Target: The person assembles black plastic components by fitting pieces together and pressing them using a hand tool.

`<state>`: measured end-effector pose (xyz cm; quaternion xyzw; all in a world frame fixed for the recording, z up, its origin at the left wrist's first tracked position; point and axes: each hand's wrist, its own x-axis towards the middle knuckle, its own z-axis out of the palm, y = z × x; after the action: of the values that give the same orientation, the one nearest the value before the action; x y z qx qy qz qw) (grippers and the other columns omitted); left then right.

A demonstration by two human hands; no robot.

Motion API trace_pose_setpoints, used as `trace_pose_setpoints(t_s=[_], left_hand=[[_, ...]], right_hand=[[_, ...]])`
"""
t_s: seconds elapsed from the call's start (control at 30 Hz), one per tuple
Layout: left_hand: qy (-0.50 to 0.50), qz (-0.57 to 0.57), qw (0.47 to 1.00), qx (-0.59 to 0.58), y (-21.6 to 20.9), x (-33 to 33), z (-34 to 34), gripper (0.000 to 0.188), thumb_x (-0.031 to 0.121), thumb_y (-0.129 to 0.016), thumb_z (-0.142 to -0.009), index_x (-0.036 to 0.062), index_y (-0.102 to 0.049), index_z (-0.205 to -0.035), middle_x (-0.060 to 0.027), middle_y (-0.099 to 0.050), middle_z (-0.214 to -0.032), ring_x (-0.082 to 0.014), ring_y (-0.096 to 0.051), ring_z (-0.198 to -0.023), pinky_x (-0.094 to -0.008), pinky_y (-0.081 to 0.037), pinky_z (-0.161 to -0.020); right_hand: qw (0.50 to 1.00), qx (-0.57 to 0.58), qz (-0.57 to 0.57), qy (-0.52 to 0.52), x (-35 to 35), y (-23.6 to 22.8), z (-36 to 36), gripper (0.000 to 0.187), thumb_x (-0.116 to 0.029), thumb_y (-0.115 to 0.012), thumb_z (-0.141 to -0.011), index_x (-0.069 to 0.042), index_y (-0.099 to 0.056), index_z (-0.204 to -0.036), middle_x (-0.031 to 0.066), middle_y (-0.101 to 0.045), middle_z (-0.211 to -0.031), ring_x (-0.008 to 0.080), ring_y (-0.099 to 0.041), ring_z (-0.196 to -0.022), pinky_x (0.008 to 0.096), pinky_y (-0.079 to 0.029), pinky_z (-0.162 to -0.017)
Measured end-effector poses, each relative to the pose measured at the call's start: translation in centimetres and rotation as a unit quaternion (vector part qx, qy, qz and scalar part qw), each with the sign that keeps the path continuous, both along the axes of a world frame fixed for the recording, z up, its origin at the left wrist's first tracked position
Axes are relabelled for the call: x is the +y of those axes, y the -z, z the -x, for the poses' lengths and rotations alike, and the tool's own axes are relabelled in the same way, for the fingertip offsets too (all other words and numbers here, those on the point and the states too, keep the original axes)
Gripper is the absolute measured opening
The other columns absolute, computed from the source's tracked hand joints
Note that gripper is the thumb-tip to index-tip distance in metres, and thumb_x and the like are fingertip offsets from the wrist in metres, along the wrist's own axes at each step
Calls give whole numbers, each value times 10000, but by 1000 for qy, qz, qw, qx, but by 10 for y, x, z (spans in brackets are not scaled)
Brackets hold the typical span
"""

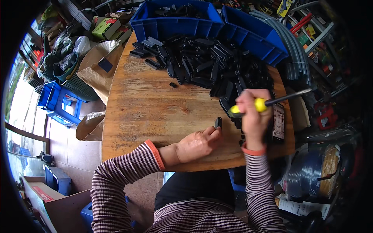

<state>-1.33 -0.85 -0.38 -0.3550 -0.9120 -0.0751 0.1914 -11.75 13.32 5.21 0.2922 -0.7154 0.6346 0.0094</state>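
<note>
Left hand [196,145] pinches a small black part [218,122] upright near the bench's [147,108] front edge; right hand [252,116] clenches a yellow-handled screwdriver [268,103] just beside it. Blue bins [175,25] at the far edge hold black parts.

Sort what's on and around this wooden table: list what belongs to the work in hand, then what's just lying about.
In hand:
- small black part, pinched by the left hand
- yellow-handled screwdriver, in the right hand
- heap of black parts on the table
- blue bins

Lying about:
- brown paper bags
- grey conduit
- wire coil
- blue stool
</note>
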Motion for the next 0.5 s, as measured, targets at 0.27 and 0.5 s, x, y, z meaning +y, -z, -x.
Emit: trace_pose_setpoints(t_s=[0.27, 0.5], left_hand=[[94, -33, 992, 82, -16, -9, 25, 296, 111, -527, -855, 40, -585, -1137, -109, -545, -1147, -225, -554, -1014, -332, -517, -794], [-102, -277, 943, -156, -4, -32, 63, 357, 132, -648, -799, 39, -531, -1124, -170, -528, -1024, -352, -581, -942, -418, -487, -787]], right_hand=[[986, 37, -155, 55, 46, -12, 11, 77, -44, -682, -845, -16, -613, -826, 45, -660, -809, 134, -622, -681, 274, -493, -613], [901, 231, -363, 48, 77, 23, -13, 97, -3, -699, -742, 8, -640, -818, 113, -623, -779, 297, -616, -775, 367, -498, -701]])
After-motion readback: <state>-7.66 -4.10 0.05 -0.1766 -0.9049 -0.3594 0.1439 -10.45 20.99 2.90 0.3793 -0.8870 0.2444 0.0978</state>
